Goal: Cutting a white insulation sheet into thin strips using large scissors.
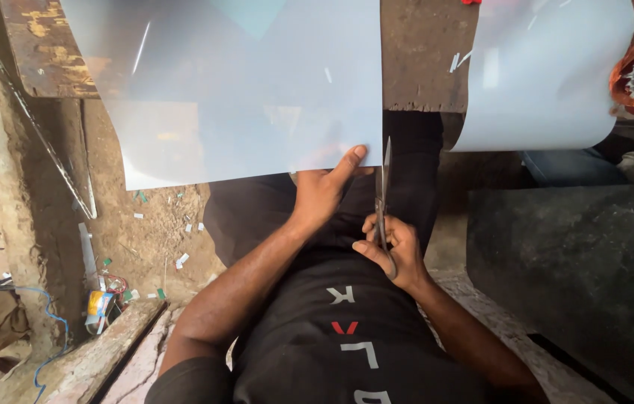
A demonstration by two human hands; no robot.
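Over a dirt floor, left hand (322,193) pinches translucent sheet (242,90); right hand (395,251) grips scissors (382,202).

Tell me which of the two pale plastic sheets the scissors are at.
The flat translucent sheet on the left, pinned by the left hand; the scissors in the right hand meet its right edge. The curled sheet lies apart, untouched.

Worn wooden bench (418,60): translucent plastic sheet (242,90), curled sheet (541,75) on top.
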